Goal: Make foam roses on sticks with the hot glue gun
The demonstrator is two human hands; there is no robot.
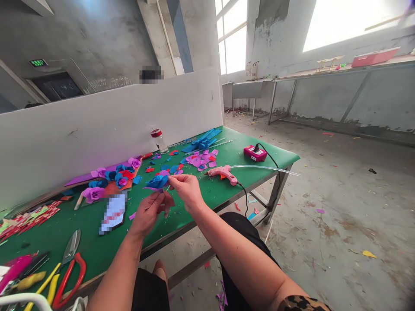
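Note:
My left hand [151,212] is closed in a pinch around the thin stem under a blue paper flower [158,182], held just above the green table [97,250]. My right hand [187,190] is closed too, its fingertips pinching the flower's right side near a purple petal. A pink glue gun [223,173] lies on the table just right of my hands, with a clear glue stick [266,168] jutting past the table edge.
Finished purple, blue and red paper flowers [112,178] lie at the back left. Loose purple petals [201,160], blue strips [202,140], a small jar [158,140] and a pink power strip [255,153] sit further right. Scissors and pliers [66,272] lie near left. A white partition [97,125] backs the table.

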